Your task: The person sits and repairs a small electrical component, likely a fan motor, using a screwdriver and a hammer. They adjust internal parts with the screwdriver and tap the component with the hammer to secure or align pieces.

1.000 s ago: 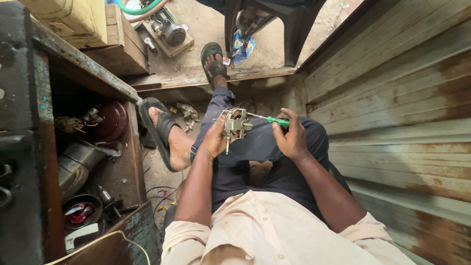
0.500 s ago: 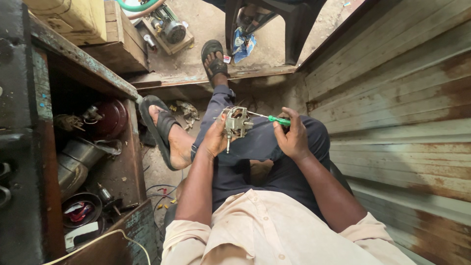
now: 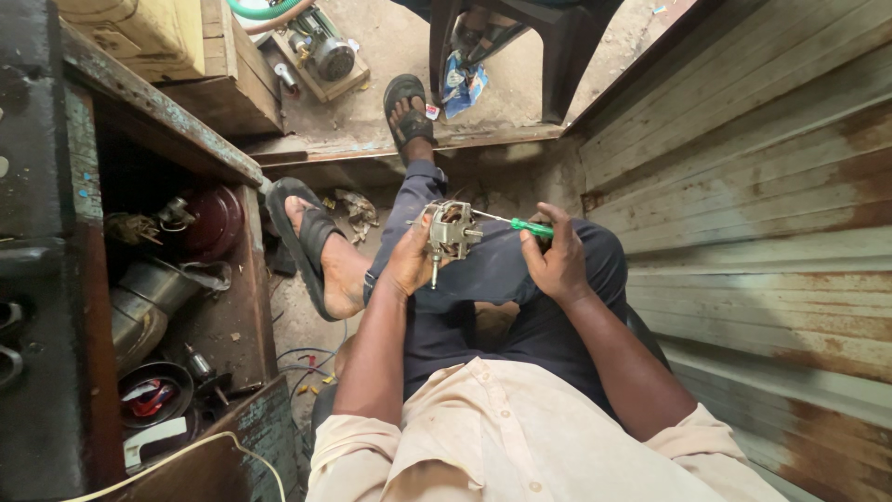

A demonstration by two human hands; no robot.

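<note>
My left hand (image 3: 411,265) grips a small metal electric motor (image 3: 450,231) with a shaft sticking down, held above my knees. My right hand (image 3: 556,263) holds a green-handled screwdriver (image 3: 530,226) whose thin blade points left into the side of the motor. I sit with dark trousers and a cream shirt, one leg crossed, both feet in black sandals.
A rusty shelf unit (image 3: 163,130) on the left holds a red round part (image 3: 216,221), metal cylinders and cables. A corrugated metal wall (image 3: 743,186) runs along the right. Ahead on the ground sit a pump-like motor (image 3: 325,54), a green hose and a dark chair (image 3: 548,46).
</note>
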